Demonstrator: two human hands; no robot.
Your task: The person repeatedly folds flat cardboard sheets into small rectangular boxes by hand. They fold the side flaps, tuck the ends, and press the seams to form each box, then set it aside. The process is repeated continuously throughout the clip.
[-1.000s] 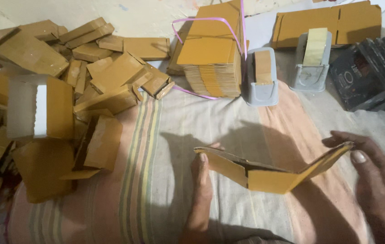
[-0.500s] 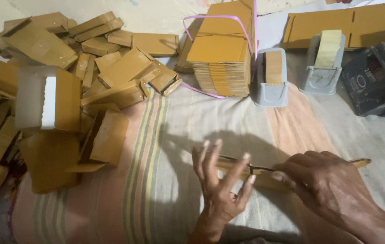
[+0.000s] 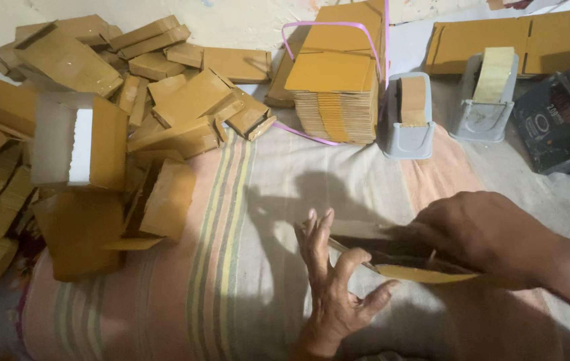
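The left hand [image 3: 333, 281], fingers spread, presses against the end of a half-folded cardboard box [image 3: 402, 257] on the striped cloth [image 3: 224, 267]; the right hand [image 3: 482, 230] reaches inside it, its grip hidden. Beyond stand two grey tape dispensers [image 3: 406, 117] holding rolls, and a pile of folded boxes [image 3: 97, 120] at left.

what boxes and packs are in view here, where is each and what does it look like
Flat box: centre right, tan card, between left hand and right hand.
Folded boxes: heap at left, tan, oblong.
Open box: left, white inside.
Stack of flat card: top centre, pink strap.
Flat sheets: top right, tan.
Two tape holders: grey.
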